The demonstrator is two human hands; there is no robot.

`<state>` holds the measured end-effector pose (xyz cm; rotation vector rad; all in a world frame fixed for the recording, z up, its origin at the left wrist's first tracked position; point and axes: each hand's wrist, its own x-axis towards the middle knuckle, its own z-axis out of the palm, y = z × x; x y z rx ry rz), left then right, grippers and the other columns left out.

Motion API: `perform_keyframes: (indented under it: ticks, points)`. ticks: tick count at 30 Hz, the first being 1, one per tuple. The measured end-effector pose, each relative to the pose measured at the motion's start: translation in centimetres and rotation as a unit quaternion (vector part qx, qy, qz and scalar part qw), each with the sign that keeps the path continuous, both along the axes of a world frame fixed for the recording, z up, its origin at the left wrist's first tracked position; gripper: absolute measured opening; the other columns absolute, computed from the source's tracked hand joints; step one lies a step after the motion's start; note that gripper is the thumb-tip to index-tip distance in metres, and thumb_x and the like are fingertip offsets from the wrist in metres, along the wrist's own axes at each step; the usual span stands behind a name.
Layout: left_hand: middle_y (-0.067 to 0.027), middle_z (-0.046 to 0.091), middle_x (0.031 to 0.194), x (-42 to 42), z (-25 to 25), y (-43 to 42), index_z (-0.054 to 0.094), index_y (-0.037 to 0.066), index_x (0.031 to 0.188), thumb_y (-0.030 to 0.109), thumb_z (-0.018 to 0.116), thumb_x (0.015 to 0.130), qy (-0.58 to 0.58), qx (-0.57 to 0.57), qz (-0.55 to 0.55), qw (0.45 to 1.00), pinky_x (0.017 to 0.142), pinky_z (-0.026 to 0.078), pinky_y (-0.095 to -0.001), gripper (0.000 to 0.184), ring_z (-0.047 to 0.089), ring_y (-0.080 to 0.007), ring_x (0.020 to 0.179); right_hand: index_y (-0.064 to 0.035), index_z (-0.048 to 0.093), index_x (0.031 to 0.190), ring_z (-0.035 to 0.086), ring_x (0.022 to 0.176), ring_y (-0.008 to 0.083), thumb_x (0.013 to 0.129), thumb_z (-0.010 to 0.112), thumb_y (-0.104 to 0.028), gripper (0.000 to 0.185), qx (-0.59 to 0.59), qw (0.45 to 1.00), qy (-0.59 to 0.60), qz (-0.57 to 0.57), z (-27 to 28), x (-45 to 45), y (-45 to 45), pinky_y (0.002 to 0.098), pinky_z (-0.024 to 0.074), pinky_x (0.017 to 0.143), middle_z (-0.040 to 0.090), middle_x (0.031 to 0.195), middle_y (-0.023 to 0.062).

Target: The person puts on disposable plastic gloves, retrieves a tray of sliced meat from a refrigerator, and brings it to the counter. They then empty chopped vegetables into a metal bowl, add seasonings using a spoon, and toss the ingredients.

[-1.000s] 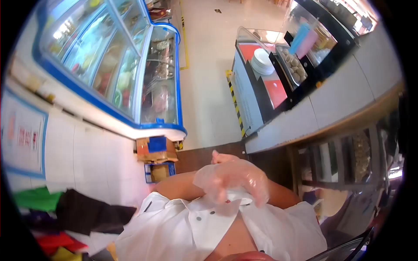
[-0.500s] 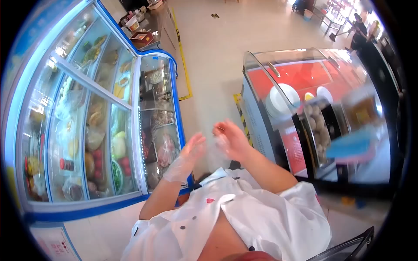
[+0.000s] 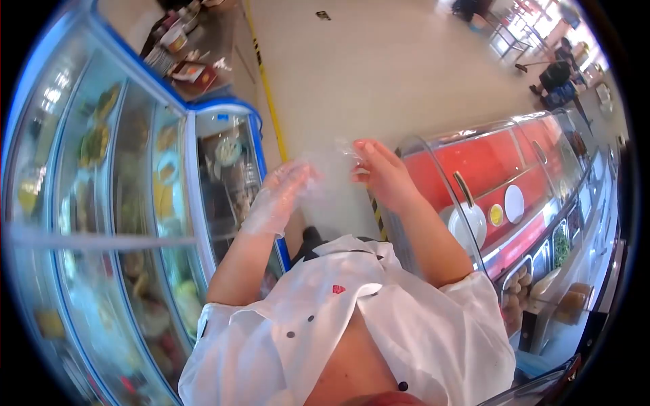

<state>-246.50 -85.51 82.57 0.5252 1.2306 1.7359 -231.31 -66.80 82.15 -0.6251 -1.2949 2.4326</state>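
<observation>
A thin clear plastic glove covers my left hand [image 3: 281, 193] down past the wrist. My right hand [image 3: 386, 172] is bare, its thumb and fingertips pinched on a second clear plastic glove [image 3: 332, 162]. That loose film stretches across to my left hand, whose fingers are bent in at its other side; it is blurred and see-through, so its exact edges are hard to make out. Both hands are raised in front of my white button-up jacket [image 3: 359, 318], over the floor of the aisle.
On the left stands a glass-fronted fridge [image 3: 135, 240] with food on its shelves. To the right is a glass-covered counter with a red surface [image 3: 433, 179], white plates [image 3: 467, 227] and food trays. Far off, a person in dark clothes [image 3: 556, 74] is near a broom.
My hands have moved up and away from my body. The clear film now stretches out between them. My view has shifted, showing more of the right counter's food trays.
</observation>
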Motion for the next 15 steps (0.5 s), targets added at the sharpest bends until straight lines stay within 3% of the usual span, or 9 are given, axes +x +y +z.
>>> perform_keyframes:
  ticks: [2, 5, 8, 11, 15]
  points:
    - [-0.0048, 0.068, 0.094, -5.1, 1.0, 3.4, 0.069, 0.001, 0.103, 0.028, 0.06, 0.1, 0.044, -0.043, -0.096, 0.994, 0.087, 0.05, -0.0305, 0.028, 0.064, -0.0142, 0.09, -0.0064, 0.055, 0.136, 0.063, 0.095, 0.013, 0.1, 0.066, -0.029, 0.044, 0.023, 0.999, -0.007, -0.033, 1.7, -3.1, 1.3, 0.0278, 0.0502, 0.082, 0.063, 0.119, 0.0007]
    - [-0.0035, 0.067, 0.091, -9.5, 3.1, 8.7, 0.071, 0.002, 0.099, 0.032, 0.058, 0.101, 0.114, -0.113, -0.16, 0.974, 0.088, 0.048, -0.0296, 0.033, 0.061, -0.0125, 0.089, -0.004, 0.062, 0.133, 0.065, 0.101, 0.0167, 0.099, 0.067, -0.029, 0.043, 0.152, 0.986, -0.044, -0.059, 0.9, -6.6, 5.9, 0.031, 0.0507, 0.09, 0.068, 0.121, 0.004]
    - [-0.003, 0.068, 0.092, -14.0, 2.7, 13.4, 0.071, 0.002, 0.098, 0.034, 0.056, 0.102, 0.23, -0.172, -0.189, 0.939, 0.087, 0.047, -0.0293, 0.036, 0.06, -0.0121, 0.089, -0.001, 0.073, 0.113, 0.065, 0.094, 0.0152, 0.096, 0.07, -0.03, 0.034, 0.175, 0.981, -0.078, -0.021, 1.7, -9.0, 11.2, 0.03, 0.0507, 0.088, 0.072, 0.104, 0.0043]
    - [-0.0022, 0.07, 0.094, -17.2, 5.1, 16.7, 0.072, 0.001, 0.098, 0.034, 0.055, 0.102, 0.212, -0.156, -0.179, 0.948, 0.087, 0.047, -0.0287, 0.037, 0.059, -0.0115, 0.09, -0.0001, 0.075, 0.095, 0.064, 0.088, 0.0144, 0.093, 0.073, -0.032, 0.032, 0.078, 0.993, -0.068, -0.054, 1.2, -13.2, 16.7, 0.0301, 0.0509, 0.085, 0.073, 0.092, 0.004]
    - [-0.0064, 0.071, 0.099, -22.8, 4.9, 20.9, 0.07, -0.001, 0.103, 0.029, 0.052, 0.105, 0.232, -0.2, -0.121, 0.944, 0.09, 0.047, -0.0312, 0.036, 0.061, -0.0144, 0.092, -0.0013, 0.073, 0.091, 0.064, 0.086, 0.0139, 0.092, 0.075, -0.035, 0.034, 0.056, 0.996, -0.074, 0.011, 0.0, -18.0, 24.7, 0.0309, 0.0514, 0.084, 0.071, 0.09, 0.0047]
